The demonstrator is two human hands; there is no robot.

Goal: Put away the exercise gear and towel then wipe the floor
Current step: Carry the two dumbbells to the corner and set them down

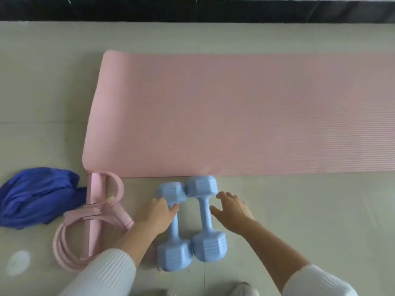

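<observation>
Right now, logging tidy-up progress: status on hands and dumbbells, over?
Left hand grips left dumbbell handle. Right hand open beside right dumbbell, no grip yet. Both on floor beside pink yoga mat. Nothing blocking them.

Pink ribbed mat [245, 116], 2 pale-blue dumbbells [205, 218].

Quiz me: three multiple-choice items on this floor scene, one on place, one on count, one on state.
1. The blue towel lies: A on the pink mat; B on the floor beside the pink puller; C on a chair.
2. Blue dumbbells in view: A two; B one; C three.
3. The mat is: A rolled; B folded; C spread flat.
Key: 1B, crumpled next to the puller; 2A, a pair side by side; 3C, its ribbed face lies open.
</observation>
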